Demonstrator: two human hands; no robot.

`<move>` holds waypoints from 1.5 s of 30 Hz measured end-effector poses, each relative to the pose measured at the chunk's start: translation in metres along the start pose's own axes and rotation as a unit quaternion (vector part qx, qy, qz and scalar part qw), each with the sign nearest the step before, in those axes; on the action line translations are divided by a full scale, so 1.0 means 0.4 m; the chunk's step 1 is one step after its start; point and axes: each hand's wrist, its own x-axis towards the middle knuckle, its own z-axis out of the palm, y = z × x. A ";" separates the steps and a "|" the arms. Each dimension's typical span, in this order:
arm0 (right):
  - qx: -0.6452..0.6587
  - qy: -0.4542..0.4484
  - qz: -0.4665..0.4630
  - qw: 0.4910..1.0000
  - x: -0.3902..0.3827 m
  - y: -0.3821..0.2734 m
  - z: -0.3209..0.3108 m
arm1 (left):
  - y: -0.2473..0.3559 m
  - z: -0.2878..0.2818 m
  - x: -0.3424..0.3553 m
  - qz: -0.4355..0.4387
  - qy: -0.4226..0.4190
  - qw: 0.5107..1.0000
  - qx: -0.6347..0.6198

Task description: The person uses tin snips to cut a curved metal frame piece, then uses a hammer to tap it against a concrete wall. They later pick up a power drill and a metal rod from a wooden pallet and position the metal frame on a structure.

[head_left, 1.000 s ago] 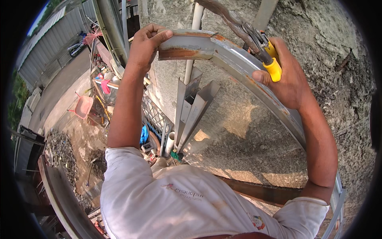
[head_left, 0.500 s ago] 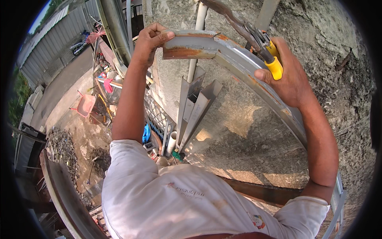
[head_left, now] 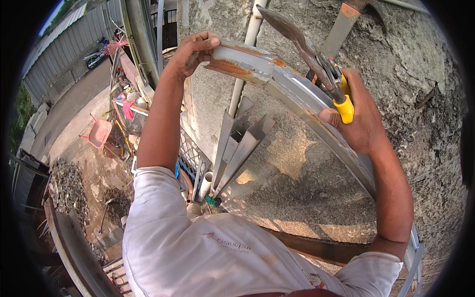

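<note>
A long grey metal channel [head_left: 297,91], rusty along its edges, slants from upper left down to the right in front of the rough wall. A crease or cut crosses it near its upper end. The fingers of my left hand [head_left: 195,52] are closed on that end, thumb on top. Farther down the channel, my right hand [head_left: 361,116] is closed round the yellow handles of tin snips [head_left: 316,64], its thumb against the channel. The snips' brown, rusty blades point up and left, above the channel. Part of the handles is hidden by my hand.
Several metal channels [head_left: 237,148] lean upright below, beside a white pipe [head_left: 252,29]. A pick-like tool [head_left: 341,29] is against the wall at top right. A brown beam [head_left: 311,245] runs past my shirt. Far below left are a red wheelbarrow [head_left: 100,133] and rubble [head_left: 69,185].
The channel's upper end section now slopes down to the right, where it lay nearly level before. My right hand and the snips sit slightly lower in view. Both hands keep their hold.
</note>
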 end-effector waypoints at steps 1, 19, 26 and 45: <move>0.003 -0.001 0.008 1.000 -0.005 0.000 -0.004 | -0.023 -0.002 0.040 -0.005 -0.039 0.999 -0.016; 0.038 -0.005 0.017 0.999 -0.003 -0.007 0.004 | 0.050 0.270 -0.271 0.220 0.191 0.919 0.264; 0.051 -0.003 0.016 0.999 0.003 -0.006 0.003 | -0.009 0.018 -0.027 0.015 0.035 0.999 0.035; 0.041 -0.014 0.050 0.998 0.002 -0.014 -0.008 | 0.086 0.245 -0.251 0.183 0.140 0.945 0.233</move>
